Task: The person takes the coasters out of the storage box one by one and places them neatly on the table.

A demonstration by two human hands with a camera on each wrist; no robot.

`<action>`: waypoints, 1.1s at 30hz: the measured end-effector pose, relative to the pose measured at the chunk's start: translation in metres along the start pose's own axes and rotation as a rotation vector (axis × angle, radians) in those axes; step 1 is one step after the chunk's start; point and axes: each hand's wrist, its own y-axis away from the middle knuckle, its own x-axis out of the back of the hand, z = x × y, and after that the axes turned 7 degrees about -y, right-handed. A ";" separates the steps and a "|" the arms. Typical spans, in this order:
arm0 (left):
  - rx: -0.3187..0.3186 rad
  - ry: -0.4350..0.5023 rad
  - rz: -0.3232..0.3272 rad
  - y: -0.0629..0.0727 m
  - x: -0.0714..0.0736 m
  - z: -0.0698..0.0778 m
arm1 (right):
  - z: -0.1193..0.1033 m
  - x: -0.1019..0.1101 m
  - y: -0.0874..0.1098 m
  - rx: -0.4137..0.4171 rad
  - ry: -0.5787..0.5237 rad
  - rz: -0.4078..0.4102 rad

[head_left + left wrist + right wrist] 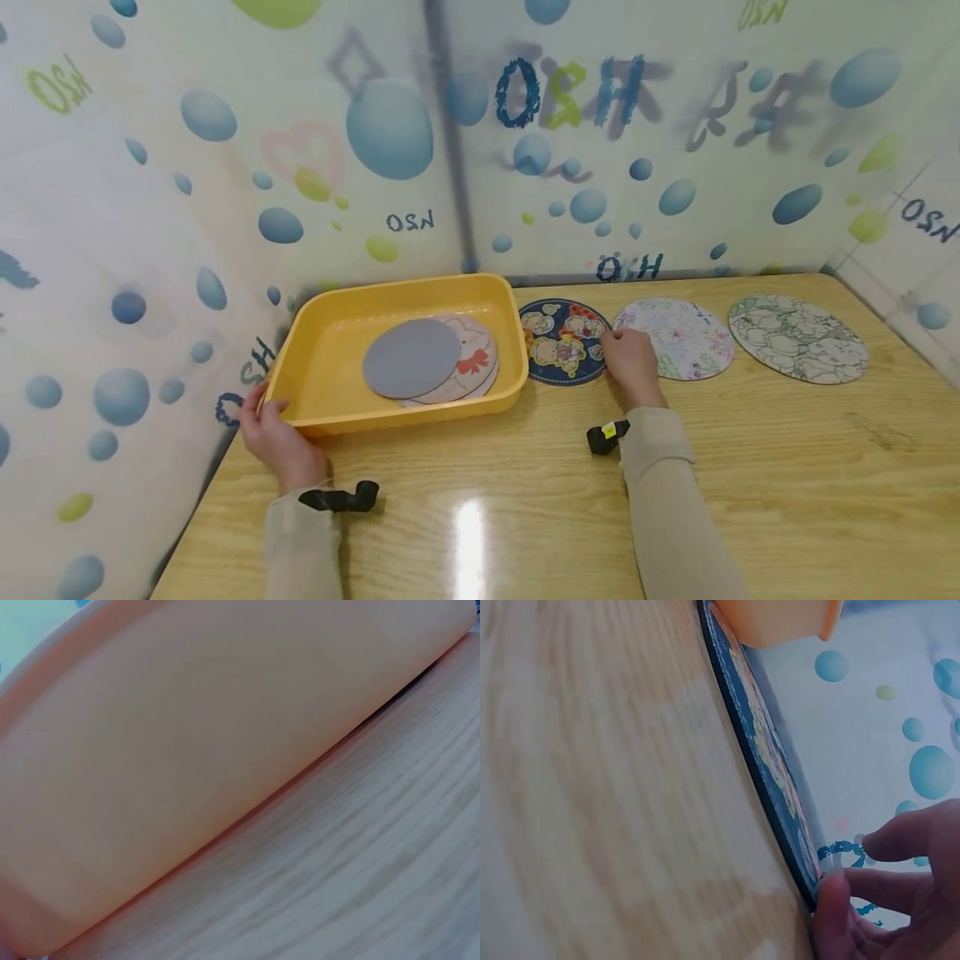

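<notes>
In the head view, my left hand [278,437] grips the front-left corner of a yellow plastic tray [318,421], thumb at the rim and fingers along the outer side. Lying inside the tray are a plain grey round mat [411,358] and, partly under it, a pale round mat with a red bow [476,360]. My right hand [632,363] pinches the right edge of a dark blue round mat with cartoon bears [558,350], which lies flat beside the tray. The right wrist view shows the fingertips [831,904] at this mat's edge. In the left wrist view the tray's side [187,742] fills much of the picture.
Right of the blue mat lie a white round mat with a floral print [686,346] and a green-and-white patterned round mat [798,340]. All rest on a wooden table [540,508]. Printed cloth [480,192] hangs behind the table and along its left side.
</notes>
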 end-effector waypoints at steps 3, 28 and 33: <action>-0.002 -0.008 0.007 0.000 0.001 0.000 | 0.000 0.001 0.000 -0.028 0.005 -0.034; 0.000 -0.019 0.000 0.000 0.000 0.001 | 0.026 -0.045 -0.058 0.201 -0.293 0.015; 0.000 -0.019 -0.003 -0.001 0.000 0.000 | 0.021 -0.054 -0.059 0.235 -0.308 0.031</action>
